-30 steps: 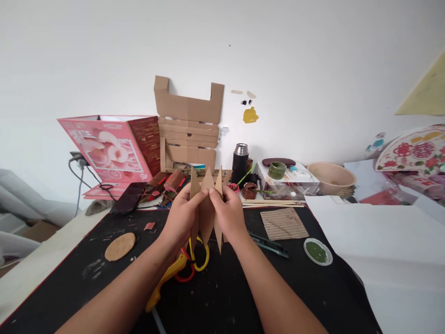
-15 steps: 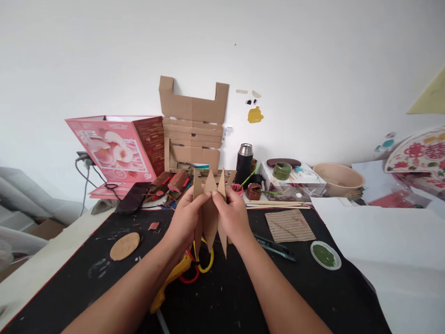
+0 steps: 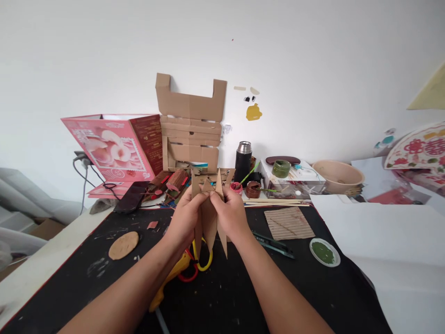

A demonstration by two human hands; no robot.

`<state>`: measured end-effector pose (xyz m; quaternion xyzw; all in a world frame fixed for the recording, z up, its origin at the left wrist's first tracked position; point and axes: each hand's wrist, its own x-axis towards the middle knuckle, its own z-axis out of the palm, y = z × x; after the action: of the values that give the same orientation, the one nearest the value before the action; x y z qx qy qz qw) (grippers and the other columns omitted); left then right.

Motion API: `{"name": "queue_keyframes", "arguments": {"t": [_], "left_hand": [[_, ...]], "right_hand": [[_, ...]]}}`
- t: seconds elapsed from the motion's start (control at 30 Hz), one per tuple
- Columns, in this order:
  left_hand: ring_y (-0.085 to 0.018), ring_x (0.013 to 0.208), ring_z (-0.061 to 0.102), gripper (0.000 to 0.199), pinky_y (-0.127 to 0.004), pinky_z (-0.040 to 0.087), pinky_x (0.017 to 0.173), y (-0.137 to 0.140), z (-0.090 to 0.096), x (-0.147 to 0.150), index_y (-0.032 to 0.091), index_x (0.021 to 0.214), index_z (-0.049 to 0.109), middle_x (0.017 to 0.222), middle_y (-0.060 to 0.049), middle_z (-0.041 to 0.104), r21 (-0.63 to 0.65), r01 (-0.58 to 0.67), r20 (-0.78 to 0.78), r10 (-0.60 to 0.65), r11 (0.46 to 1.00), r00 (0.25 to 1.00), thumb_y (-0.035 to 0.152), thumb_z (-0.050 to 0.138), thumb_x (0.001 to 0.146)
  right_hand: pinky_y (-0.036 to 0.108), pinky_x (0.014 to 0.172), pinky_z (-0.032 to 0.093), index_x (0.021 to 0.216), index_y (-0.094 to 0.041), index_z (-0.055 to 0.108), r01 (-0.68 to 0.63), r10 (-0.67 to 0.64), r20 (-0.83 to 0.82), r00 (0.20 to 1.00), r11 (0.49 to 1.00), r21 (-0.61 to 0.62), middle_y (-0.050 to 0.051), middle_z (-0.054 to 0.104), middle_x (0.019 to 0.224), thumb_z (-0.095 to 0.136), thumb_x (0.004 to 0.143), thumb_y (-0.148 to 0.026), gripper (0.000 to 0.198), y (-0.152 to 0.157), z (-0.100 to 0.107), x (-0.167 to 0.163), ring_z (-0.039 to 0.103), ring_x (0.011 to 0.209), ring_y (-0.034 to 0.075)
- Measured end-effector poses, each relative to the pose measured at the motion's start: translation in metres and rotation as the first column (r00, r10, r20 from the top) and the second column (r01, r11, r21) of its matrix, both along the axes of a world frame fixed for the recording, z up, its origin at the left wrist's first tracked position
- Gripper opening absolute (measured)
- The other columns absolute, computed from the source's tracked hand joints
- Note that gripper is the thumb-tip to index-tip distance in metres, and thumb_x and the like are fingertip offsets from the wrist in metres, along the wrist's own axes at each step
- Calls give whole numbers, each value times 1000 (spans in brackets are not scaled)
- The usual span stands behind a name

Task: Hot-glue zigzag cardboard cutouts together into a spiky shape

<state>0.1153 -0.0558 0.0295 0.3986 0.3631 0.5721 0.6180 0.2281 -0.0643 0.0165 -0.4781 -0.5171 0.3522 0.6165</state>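
Observation:
Both hands hold a brown cardboard piece point(image 3: 209, 222) upright over the middle of the table, its panels folded and ending in sharp points above and below. My left hand point(image 3: 186, 211) grips its left side, thumb pressed on the front. On the right side, my right hand point(image 3: 231, 213) pinches it the same way, and the two thumb tips nearly meet at the upper middle. Below the cardboard lie scissors point(image 3: 205, 262) with red and yellow handles, partly covered. A yellow glue gun point(image 3: 170, 278) sits beside them, half hidden by my left forearm.
Utility knives point(image 3: 274, 245), a corrugated cardboard square point(image 3: 289, 223) and a lid with green paint point(image 3: 325, 252) lie on the right. A cardboard disc point(image 3: 123, 245) is at left. Along the back stand a pink box point(image 3: 114, 148), a black thermos point(image 3: 243, 162) and paint jars point(image 3: 253, 189).
The middle point of the cardboard has bent or tipped and shows shorter above my thumbs. Both hands keep their hold. The whole view has shifted slightly.

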Motion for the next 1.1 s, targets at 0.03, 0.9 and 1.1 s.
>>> {"name": "queue_keyframes", "arguments": {"t": [0.03, 0.9, 1.1], "left_hand": [[-26, 97, 76, 37, -35, 58, 90, 0, 0, 0, 21, 96, 73, 97, -3, 81, 2, 2, -3, -2, 1000, 1000, 32, 88, 64], [-17, 67, 68, 30, -28, 54, 71, 14, 6, -13, 21, 87, 72, 72, 4, 72, 0, -7, 49, 7, 1000, 999, 29, 88, 62], [-24, 79, 74, 31, -31, 54, 72, 19, 6, -21, 21, 92, 73, 83, -1, 78, 1, 50, 20, -50, 999, 999, 31, 86, 65]], "right_hand": [[35, 81, 51, 69, -23, 60, 1, -1, -4, 1000, 1000, 5, 2, 69, 76, 60, 87, -39, 24, 0, 0, 0, 65, 84, 24], [41, 97, 55, 106, -22, 78, -98, 98, -59, 994, 995, -4, 6, 81, 100, 65, 91, -39, 26, -2, -11, -13, 73, 105, 31], [42, 95, 57, 112, -20, 79, -97, 96, -40, 995, 995, -24, 8, 83, 109, 66, 91, -39, 31, -3, -14, -16, 75, 109, 33]]}}
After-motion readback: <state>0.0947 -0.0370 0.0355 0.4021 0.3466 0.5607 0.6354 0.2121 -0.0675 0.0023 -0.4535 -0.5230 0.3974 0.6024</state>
